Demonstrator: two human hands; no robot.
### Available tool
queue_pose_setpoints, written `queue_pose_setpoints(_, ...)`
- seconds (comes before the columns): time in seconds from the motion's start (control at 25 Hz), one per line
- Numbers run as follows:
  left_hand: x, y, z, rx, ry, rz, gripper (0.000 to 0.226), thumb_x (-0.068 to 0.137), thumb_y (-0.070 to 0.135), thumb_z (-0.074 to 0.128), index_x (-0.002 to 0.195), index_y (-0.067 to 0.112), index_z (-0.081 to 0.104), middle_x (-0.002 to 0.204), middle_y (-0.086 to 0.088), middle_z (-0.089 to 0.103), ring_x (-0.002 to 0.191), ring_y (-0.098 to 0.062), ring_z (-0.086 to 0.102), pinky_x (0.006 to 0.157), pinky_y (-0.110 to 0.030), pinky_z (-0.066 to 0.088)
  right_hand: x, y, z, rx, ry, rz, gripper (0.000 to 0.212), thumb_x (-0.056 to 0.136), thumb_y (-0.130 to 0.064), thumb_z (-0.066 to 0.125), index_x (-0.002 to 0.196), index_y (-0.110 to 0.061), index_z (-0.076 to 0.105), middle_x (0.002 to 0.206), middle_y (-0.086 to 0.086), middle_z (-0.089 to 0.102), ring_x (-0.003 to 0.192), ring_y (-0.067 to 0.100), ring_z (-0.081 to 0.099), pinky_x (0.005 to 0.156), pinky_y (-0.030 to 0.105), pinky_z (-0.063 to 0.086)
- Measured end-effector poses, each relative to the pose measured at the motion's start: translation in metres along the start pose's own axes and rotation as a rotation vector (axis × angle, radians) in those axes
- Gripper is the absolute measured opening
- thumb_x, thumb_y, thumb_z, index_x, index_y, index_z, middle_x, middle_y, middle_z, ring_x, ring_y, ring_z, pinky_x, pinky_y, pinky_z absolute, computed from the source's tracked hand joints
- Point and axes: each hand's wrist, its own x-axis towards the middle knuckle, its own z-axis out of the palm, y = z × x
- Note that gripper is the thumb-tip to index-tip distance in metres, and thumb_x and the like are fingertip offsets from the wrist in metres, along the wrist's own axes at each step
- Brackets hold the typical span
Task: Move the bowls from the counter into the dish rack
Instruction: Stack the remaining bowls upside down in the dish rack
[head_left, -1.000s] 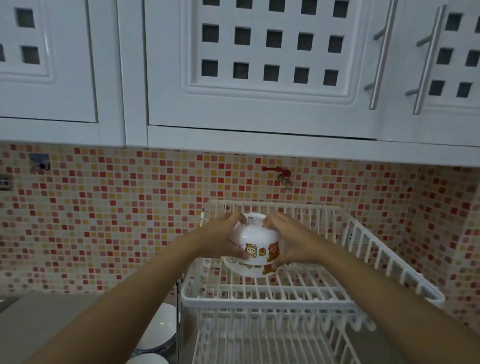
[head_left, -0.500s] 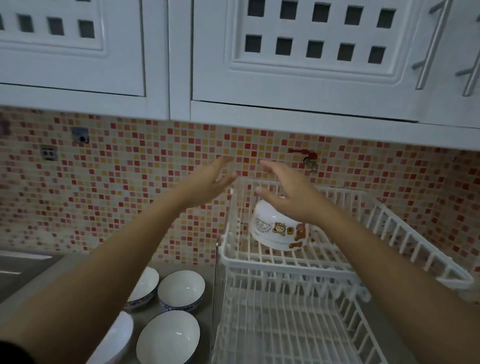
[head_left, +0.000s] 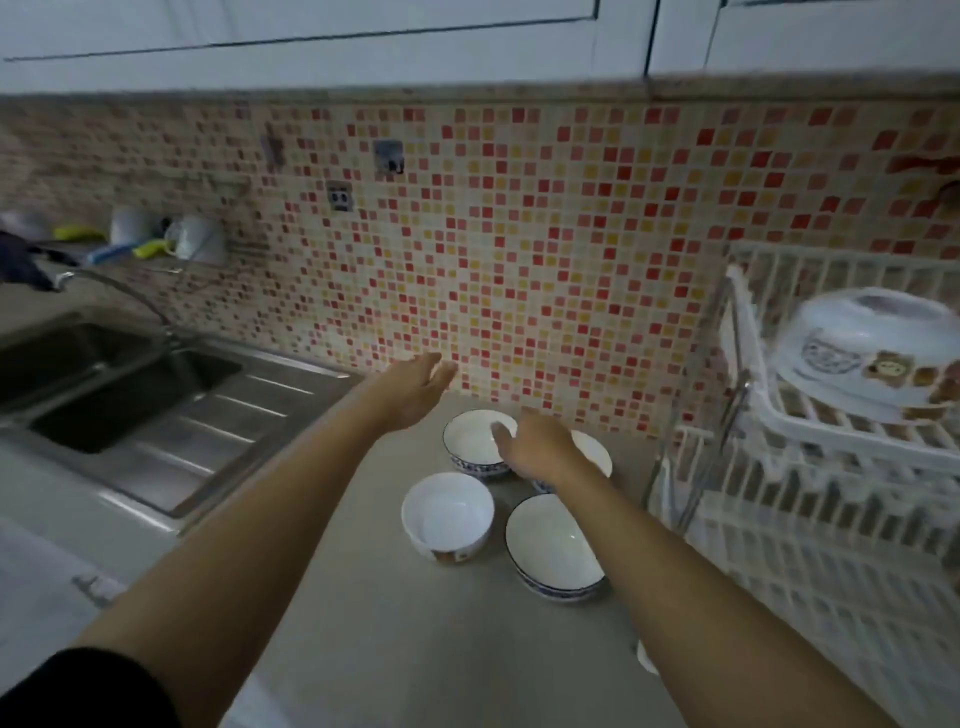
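Observation:
Several white bowls stand upright on the grey counter (head_left: 395, 649): a blue-rimmed bowl (head_left: 475, 439) at the back, a second one (head_left: 595, 452) half hidden behind my right hand, a cartoon bowl (head_left: 447, 517) and a blue-rimmed bowl (head_left: 553, 545) nearer me. Another cartoon bowl (head_left: 867, 353) lies upside down on the top tier of the white dish rack (head_left: 831, 493) at the right. My left hand (head_left: 415, 387) hovers open above the counter, left of the back bowl. My right hand (head_left: 535, 449) is open just over the two back bowls, holding nothing.
A steel sink (head_left: 119, 395) with a drainboard and tap lies to the left. Cups and brushes sit on a shelf (head_left: 156, 241) behind it. The mosaic tiled wall (head_left: 519, 260) runs along the back, with white cupboards overhead.
Both hands let go of the cartoon bowl, which stays upside down in the rack. They moved left and down over the counter bowls, and my view turned left and down.

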Motion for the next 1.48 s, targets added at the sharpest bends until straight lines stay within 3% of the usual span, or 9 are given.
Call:
queue_pose_setpoints(0.2,-0.029,-0.086,0.096,-0.032,-0.193,-0.298,0.055,0.099,0.037,0.032,0.137,-0.003,0.037,0.143,-0.023,0.043,0.131,-0.036,0.041,0.107,-0.037,0.033,0.008,0.026,0.141,0.368,-0.305,0.395,0.066,0.096,-0.051,0.032,0.141,-0.003,0.037,0.133,0.016,0.053,0.116,0.035,0.057,0.096,0.044,0.05)
queue_pose_setpoints(0.36,-0.033,-0.124,0.157,-0.128,-0.209,-0.514,0.054,0.098,0.038,0.033,0.128,-0.007,0.04,0.131,-0.028,0.052,0.121,-0.04,0.05,0.098,-0.04,0.041,0.015,0.029,0.199,0.8,-0.204,0.563,0.042,0.098,-0.043,0.035,0.129,-0.014,0.041,0.109,0.007,0.059,0.078,0.018,0.06,0.051,0.021,0.054)
queue_pose_setpoints(0.52,-0.024,-0.147,0.193,-0.168,-0.243,-0.558,0.036,0.094,0.015,0.043,0.121,-0.008,0.045,0.128,-0.027,0.054,0.118,-0.04,0.052,0.095,-0.039,0.046,0.053,0.059,0.266,0.638,-0.057,0.499,0.075,0.072,-0.057,0.034,0.123,-0.006,0.055,0.112,0.016,0.07,0.098,0.035,0.067,0.085,0.044,0.056)
queue_pose_setpoints(0.8,-0.027,-0.151,0.159,-0.443,-0.117,-0.627,0.031,0.089,0.0,0.044,0.117,-0.012,0.048,0.118,-0.03,0.059,0.104,-0.041,0.061,0.086,-0.044,0.056,0.054,0.023,0.249,0.727,0.05,0.355,0.064,0.081,-0.045,0.039,0.132,-0.007,0.045,0.126,0.018,0.06,0.106,0.033,0.062,0.09,0.043,0.054)
queue_pose_setpoints(1.0,-0.033,-0.095,0.057,-0.655,0.085,-0.437,0.033,0.09,0.001,0.043,0.123,-0.001,0.05,0.111,-0.015,0.058,0.099,-0.03,0.06,0.082,-0.042,0.059,0.017,-0.056,0.144,0.95,0.134,0.168,0.071,0.097,-0.024,0.045,0.151,-0.017,-0.001,0.144,0.005,0.036,0.123,0.028,0.051,0.091,0.03,0.053)
queue_pose_setpoints(1.08,-0.042,-0.068,0.021,-0.677,0.139,-0.282,0.029,0.092,0.004,0.042,0.118,0.009,0.053,0.097,-0.004,0.059,0.097,-0.026,0.06,0.079,-0.037,0.059,0.002,-0.075,0.108,1.015,0.228,0.072,0.068,0.096,-0.013,0.046,0.15,-0.019,0.004,0.144,0.005,0.037,0.118,0.023,0.051,0.071,0.016,0.057)
queue_pose_setpoints(1.2,-0.053,-0.025,-0.022,-0.562,0.184,-0.086,0.028,0.093,0.01,0.043,0.12,0.01,0.053,0.088,-0.001,0.061,0.079,-0.018,0.063,0.066,-0.026,0.057,-0.029,-0.084,0.051,0.956,0.414,-0.067,0.069,0.091,-0.001,0.042,0.148,-0.026,0.009,0.143,0.007,0.038,0.122,0.027,0.048,0.082,0.033,0.059)
queue_pose_setpoints(1.32,-0.057,0.021,-0.064,-0.359,0.31,0.081,0.043,0.095,0.031,0.046,0.135,0.018,0.04,0.113,-0.004,0.064,0.083,-0.014,0.061,0.073,-0.028,0.053,-0.062,-0.076,-0.013,0.673,0.586,-0.194,0.067,0.092,-0.007,0.039,0.149,-0.025,0.008,0.145,0.006,0.037,0.116,0.021,0.05,0.091,0.034,0.055)
queue_pose_setpoints(1.48,-0.069,0.099,-0.1,-0.184,0.526,0.405,0.06,0.093,0.039,0.048,0.146,0.023,0.024,0.143,-0.007,0.045,0.116,-0.026,0.057,0.094,-0.043,0.049,-0.109,-0.046,-0.083,0.305,0.726,-0.225,0.071,0.095,-0.01,0.038,0.151,-0.022,-0.003,0.154,0.005,0.023,0.1,0.018,0.056,0.072,0.027,0.049)
